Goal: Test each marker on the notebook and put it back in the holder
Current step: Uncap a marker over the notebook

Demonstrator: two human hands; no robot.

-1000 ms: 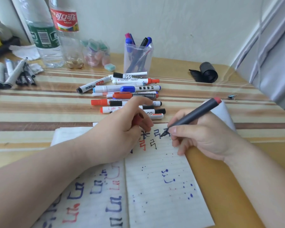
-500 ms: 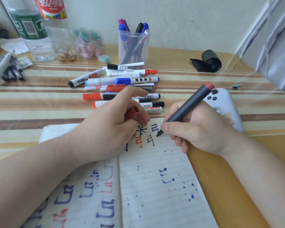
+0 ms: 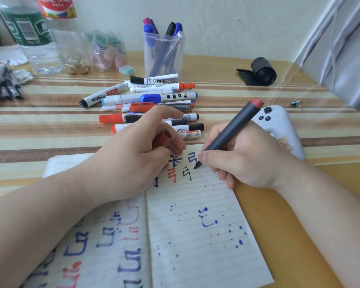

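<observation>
Hands [image 3: 133,156] [image 3: 245,161] grip marker [image 3: 233,129] and cap [image 3: 164,138]; holder [image 3: 180,59] contains pens [image 3: 149,31].

Pretty bright, soft daylight was coming from right of the holder [image 3: 164,57]; glare streaked the counter [image 3: 227,94] there, bottles [image 3: 35,38] left of it looked blurry, bent.

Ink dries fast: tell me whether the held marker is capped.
Uncapped: marker tip bare at notebook; left hand holds a red cap.
</observation>
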